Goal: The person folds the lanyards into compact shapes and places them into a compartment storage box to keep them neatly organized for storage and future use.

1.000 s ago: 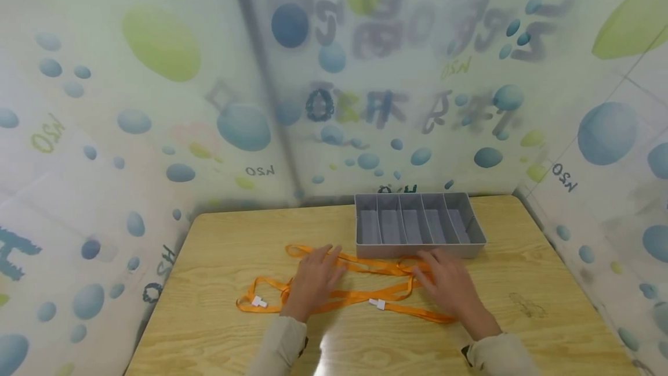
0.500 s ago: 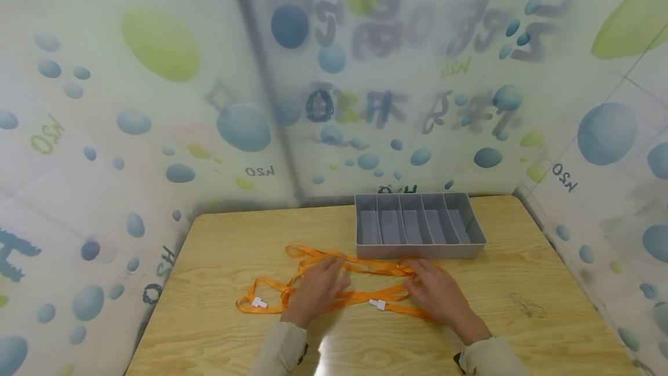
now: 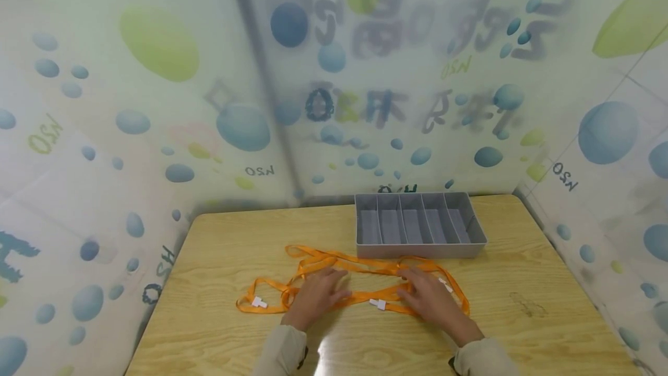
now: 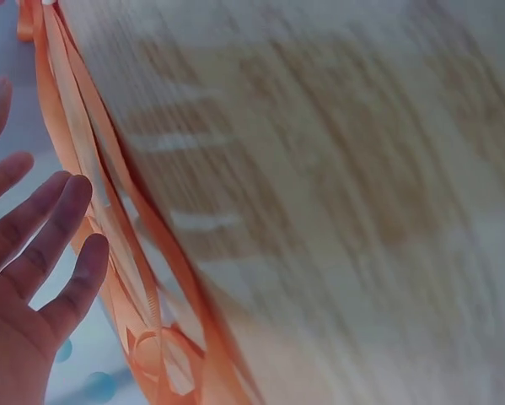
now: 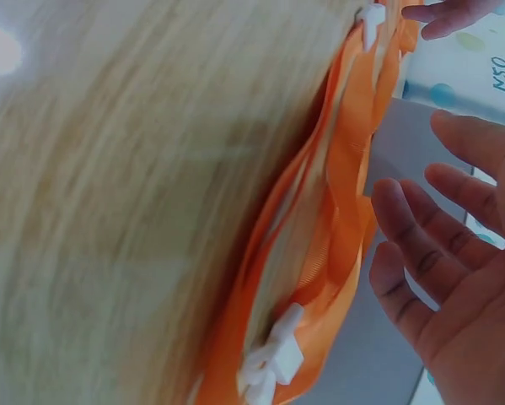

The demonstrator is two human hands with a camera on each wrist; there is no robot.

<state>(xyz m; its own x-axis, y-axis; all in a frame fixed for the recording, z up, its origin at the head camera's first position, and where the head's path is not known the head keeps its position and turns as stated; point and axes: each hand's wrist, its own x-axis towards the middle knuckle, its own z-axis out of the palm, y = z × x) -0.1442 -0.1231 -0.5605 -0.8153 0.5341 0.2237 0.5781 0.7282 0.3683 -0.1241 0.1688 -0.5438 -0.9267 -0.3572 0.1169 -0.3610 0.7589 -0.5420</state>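
Note:
Orange lanyards (image 3: 365,296) with white plastic clips (image 3: 378,304) lie in overlapping loops across the table. My left hand (image 3: 315,297) hovers over their left part, fingers spread and relaxed; in the left wrist view the orange straps (image 4: 92,160) run just beyond its fingertips. Over the right part is my right hand (image 3: 432,302), its fingers loosely bent with nothing between them. The right wrist view has a white clip (image 5: 284,350) on the straps below that hand. Whether either hand touches a strap I cannot tell. Each hand covers some of the straps in the head view.
Behind the lanyards, a grey tray (image 3: 420,251) with several compartments stands at the table's back edge. Curtain-like walls (image 3: 156,132) with blue and green spots enclose the wooden table (image 3: 235,347) at the back and sides.
My right hand has shifted left, uncovering a white clip and a strap loop at the right. The left hand has come slightly nearer the front. The lanyards look much the same.

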